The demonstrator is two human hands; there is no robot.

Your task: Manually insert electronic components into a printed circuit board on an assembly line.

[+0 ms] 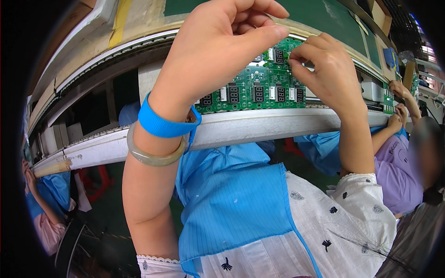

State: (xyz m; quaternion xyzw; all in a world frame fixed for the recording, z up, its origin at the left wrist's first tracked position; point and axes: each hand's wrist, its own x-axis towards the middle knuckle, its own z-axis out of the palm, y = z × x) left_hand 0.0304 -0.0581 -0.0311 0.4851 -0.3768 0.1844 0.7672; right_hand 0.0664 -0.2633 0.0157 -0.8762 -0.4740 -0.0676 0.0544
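Observation:
Below my hands lies a green circuit board panel with several black digit displays and white connectors. It rests along a pale metal rail. My left hand is raised above the panel's far edge and hides part of it. Its thumb and index finger are apart, the other fingers are loosely curled, and nothing shows in them. On the right side of the panel, my right hand has thumb and index finger drawn together close over the board. Whatever sits between those fingertips is too small or hidden to name.
The near metal rail runs between my body and the board. Beyond it is a green work surface. Another person's hands work at a board on the far right. A further person's hand shows at the left edge.

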